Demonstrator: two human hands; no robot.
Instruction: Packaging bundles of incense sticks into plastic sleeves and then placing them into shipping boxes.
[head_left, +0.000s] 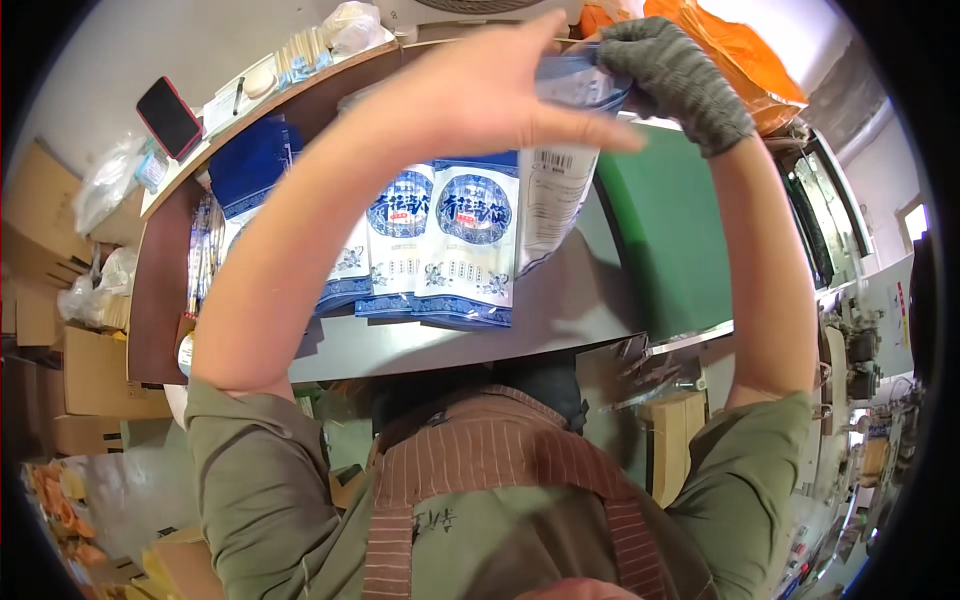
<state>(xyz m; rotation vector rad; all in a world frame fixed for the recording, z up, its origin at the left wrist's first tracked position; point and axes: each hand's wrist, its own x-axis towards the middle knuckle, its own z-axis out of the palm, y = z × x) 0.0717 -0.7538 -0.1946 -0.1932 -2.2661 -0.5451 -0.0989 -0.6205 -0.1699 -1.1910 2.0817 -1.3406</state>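
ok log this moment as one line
left hand: bare, spread, near blue-white plastic pouch | right hand: grey knit glove, at pouch's top edge

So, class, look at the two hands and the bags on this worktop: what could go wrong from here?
1. The gloved right hand seems to hold the barcoded bag only by its top edge, so a loose grip might let it slip.
2. The bare left hand, blurred and fingers spread, is very near that bag and could knock it.
3. The overlapping printed bags lie near the front edge of the table; a nudge might slide some off.
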